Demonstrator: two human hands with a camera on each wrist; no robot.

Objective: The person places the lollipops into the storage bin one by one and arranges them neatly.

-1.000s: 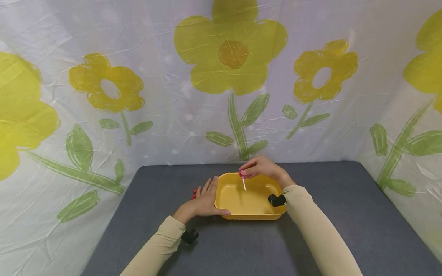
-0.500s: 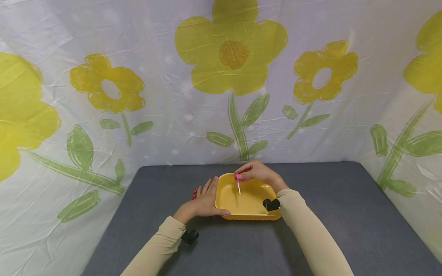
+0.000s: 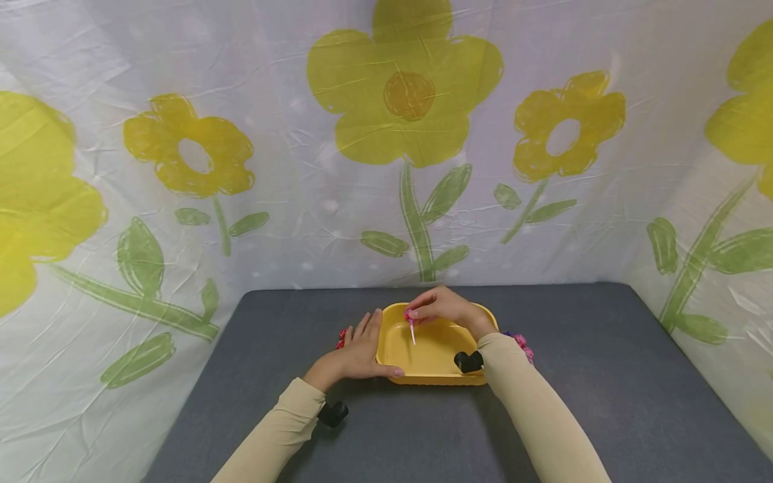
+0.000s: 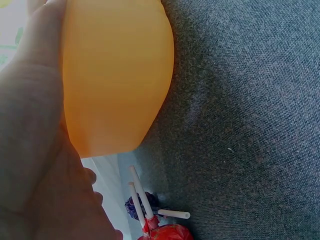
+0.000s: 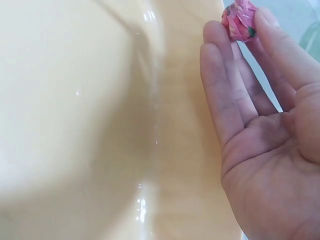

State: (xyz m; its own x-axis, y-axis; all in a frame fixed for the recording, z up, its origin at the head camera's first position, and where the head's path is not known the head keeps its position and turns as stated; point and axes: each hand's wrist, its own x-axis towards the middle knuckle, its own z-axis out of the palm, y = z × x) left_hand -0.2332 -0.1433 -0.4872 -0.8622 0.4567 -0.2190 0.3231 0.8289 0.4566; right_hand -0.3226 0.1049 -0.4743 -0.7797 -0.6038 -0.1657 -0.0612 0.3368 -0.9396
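My right hand (image 3: pixel 443 305) pinches a pink-wrapped lollipop (image 5: pixel 241 21) by its head between thumb and fingertips. Its white stick hangs down over the left half of a yellow plastic tray (image 3: pixel 431 380). Against the tray's left side lies my left hand (image 3: pixel 356 352), fingers straight and spread, thumb across the front left corner. Just beyond that hand, red-wrapped lollipops (image 3: pixel 341 338) lie on the table. In the left wrist view a red lollipop (image 4: pixel 172 233) and a dark purple one (image 4: pixel 134 206) show with their white sticks.
More pink lollipops (image 3: pixel 523 343) lie right of the tray, partly behind the right sleeve (image 3: pixel 531 396). The dark grey table (image 3: pixel 410 436) ends at the back against a white curtain (image 3: pixel 290 221) with yellow flowers. Black wrist cameras hang under both wrists.
My right hand has moved left and slightly nearer over the tray with the lollipop. Pink lollipops to the right have come out from behind the sleeve. The left hand stays still.
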